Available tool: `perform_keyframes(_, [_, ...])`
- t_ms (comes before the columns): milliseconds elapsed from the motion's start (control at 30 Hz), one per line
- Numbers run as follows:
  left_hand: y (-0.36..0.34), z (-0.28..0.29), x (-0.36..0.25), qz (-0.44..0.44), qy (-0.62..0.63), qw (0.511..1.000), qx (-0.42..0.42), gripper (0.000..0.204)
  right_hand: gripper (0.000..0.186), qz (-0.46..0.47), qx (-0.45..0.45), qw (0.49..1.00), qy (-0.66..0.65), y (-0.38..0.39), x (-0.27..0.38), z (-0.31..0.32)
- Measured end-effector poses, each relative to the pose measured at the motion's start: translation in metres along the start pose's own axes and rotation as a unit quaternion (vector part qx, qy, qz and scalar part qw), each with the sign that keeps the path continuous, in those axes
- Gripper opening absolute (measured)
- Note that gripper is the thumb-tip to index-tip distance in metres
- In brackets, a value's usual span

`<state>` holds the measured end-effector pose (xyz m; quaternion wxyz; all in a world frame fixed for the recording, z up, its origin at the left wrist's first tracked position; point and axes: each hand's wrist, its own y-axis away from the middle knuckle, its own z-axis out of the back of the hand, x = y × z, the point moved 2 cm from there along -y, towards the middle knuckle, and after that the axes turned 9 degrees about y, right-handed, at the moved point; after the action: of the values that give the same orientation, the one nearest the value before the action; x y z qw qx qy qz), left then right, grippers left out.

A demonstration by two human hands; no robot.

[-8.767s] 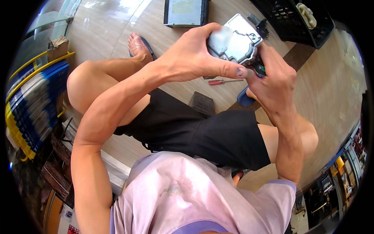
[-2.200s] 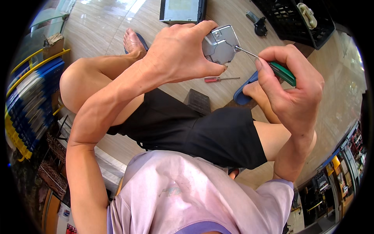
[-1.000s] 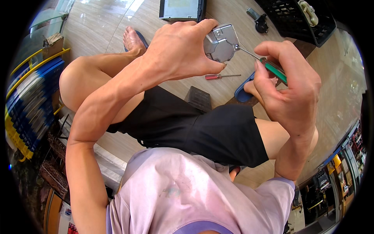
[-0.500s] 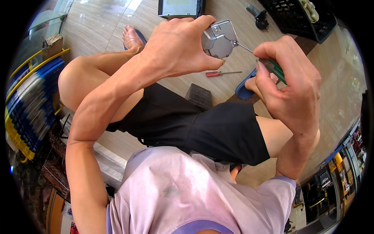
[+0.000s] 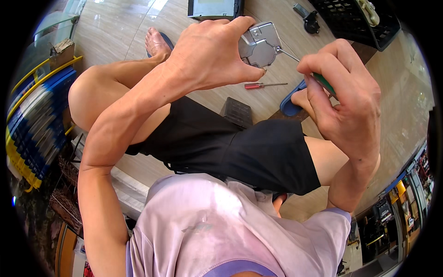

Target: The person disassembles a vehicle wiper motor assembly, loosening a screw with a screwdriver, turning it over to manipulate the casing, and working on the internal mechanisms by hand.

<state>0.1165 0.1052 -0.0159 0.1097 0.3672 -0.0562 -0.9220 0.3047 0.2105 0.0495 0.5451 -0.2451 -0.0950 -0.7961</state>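
Note:
My left hand (image 5: 207, 55) grips a squarish silver metal housing (image 5: 262, 53) with a stepped cover and small screws, its thumb below and a finger over the top. Held in my right hand (image 5: 344, 97) is a green-handled screwdriver (image 5: 324, 82), its handle mostly hidden by my curled fingers. The thin shaft reaches up-left to a screw at the housing's right edge. Below the housing, a red-handled screwdriver (image 5: 253, 86) lies on the tiled floor.
A silver-and-black boxy unit (image 5: 215, 8) lies at the top, a small black-and-grey part (image 5: 311, 25) near a black crate (image 5: 383, 44). A dark plastic case (image 5: 236, 112) sits between my legs. Yellow racks with blue panels (image 5: 44, 111) stand left; cluttered shelves (image 5: 401, 198) right.
Earliest, both hands held the housing; since then my right hand has taken the green screwdriver. Lately both hands have risen slightly and my right fingers have curled further over the handle.

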Motion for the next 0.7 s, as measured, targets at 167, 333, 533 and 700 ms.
perform_keyframes(167, [0.001, 0.001, -0.003, 0.009, -0.009, 1.0, 0.01, 0.075, 0.03, 0.006, 0.005, 1.0, 0.003, -0.001, 0.0, -0.001])
perform_keyframes(333, [-0.001, -0.001, 0.001, 0.011, -0.008, 1.0, 0.016, 0.075, 0.029, 0.0, 0.003, 1.0, 0.021, 0.001, -0.001, -0.004])
perform_keyframes(533, [-0.004, 0.0, 0.0, 0.017, 0.005, 1.0, 0.02, 0.077, 0.026, 0.001, 0.0, 0.999, 0.039, -0.001, -0.004, -0.001])
perform_keyframes(700, [-0.002, -0.006, 0.009, 0.057, 0.037, 0.997, 0.046, 0.08, 0.022, -0.019, -0.081, 0.995, 0.063, -0.005, -0.009, 0.004])
